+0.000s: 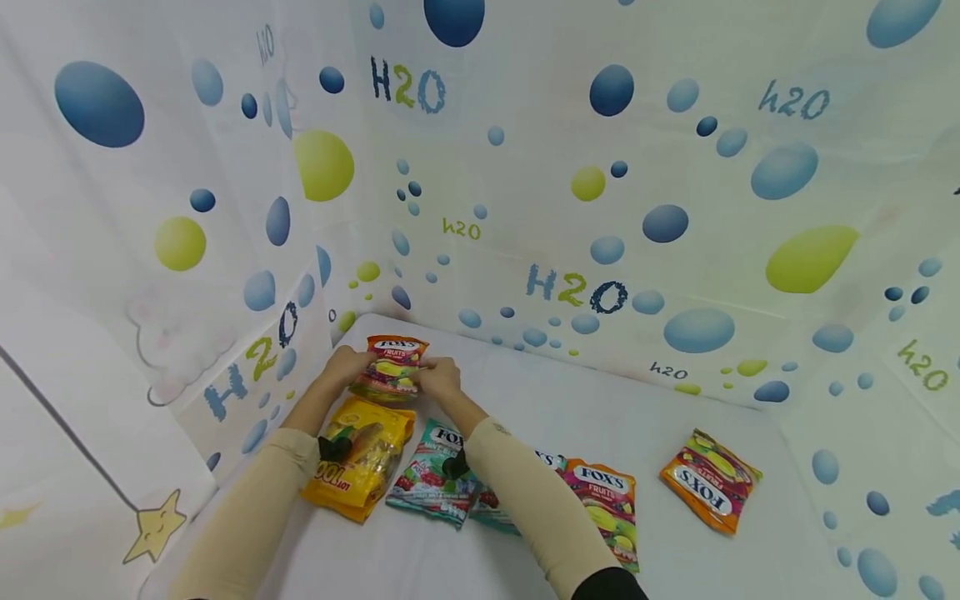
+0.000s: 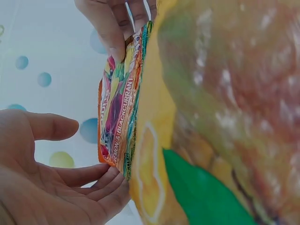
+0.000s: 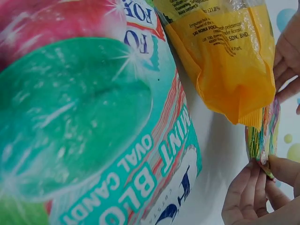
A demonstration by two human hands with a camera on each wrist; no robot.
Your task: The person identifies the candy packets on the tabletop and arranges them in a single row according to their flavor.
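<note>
At the far left corner of the white table, an orange and red Fox's Fruits candy bag (image 1: pixel 392 367) is between the two hands. The right hand (image 1: pixel 440 377) pinches its right edge between thumb and fingers, plain in the right wrist view, where this hand (image 3: pixel 258 192) is low on the right. On the other side is the left hand (image 1: pixel 351 364). In the left wrist view the left hand (image 2: pixel 61 173) touches the bag's edge with extended fingers, its thumb apart from it. A yellow candy bag (image 1: pixel 360 458) lies just in front, close to the left wrist.
A teal Fox's mint candy bag (image 1: pixel 431 471) lies right of the yellow one. Partly under the right forearm are another teal bag (image 1: pixel 491 510) and a Fox's Fruits bag (image 1: pixel 607 508). One more orange bag (image 1: pixel 708 479) lies far right. Patterned curtains (image 1: pixel 525 167) enclose the table.
</note>
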